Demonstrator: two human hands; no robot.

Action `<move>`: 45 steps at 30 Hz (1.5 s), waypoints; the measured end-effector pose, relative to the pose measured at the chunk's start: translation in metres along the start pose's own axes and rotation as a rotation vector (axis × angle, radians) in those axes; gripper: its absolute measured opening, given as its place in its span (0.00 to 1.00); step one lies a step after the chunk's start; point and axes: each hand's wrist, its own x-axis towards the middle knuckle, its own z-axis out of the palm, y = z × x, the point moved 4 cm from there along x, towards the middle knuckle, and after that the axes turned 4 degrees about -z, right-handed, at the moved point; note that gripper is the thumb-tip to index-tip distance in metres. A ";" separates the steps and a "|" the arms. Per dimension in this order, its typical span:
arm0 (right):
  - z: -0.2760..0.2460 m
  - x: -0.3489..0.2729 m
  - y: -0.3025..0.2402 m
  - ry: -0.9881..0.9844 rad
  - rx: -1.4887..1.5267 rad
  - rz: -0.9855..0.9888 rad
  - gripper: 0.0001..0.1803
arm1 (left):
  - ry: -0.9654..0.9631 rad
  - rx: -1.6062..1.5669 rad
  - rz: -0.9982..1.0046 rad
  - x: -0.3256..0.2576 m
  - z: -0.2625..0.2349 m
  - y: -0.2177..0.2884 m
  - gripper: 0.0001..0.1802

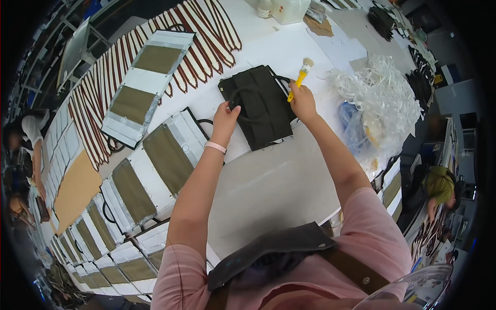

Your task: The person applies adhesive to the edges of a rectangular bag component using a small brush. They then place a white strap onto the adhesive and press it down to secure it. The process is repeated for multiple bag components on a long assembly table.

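A folded black fabric bag piece with loop handles lies on the white table in front of me. At its left edge, the thumb and fingers of my left hand are closed on a black handle. My right hand grips a yellow-handled brush beside the bag's right edge, its pale bristles pointing up and away. Another black handle reaches toward that hand; whether the fingers also touch it I cannot tell.
Left of me lie several white-and-olive panels with black handles. Rows of brown-and-cream straps cover the far left. A heap of clear plastic strips sits at right, a whitish jug at the back. Other people work at both sides.
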 end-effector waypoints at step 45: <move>-0.409 0.167 -0.054 0.715 0.484 0.045 0.16 | -0.365 1.172 0.243 -0.081 0.147 0.033 0.44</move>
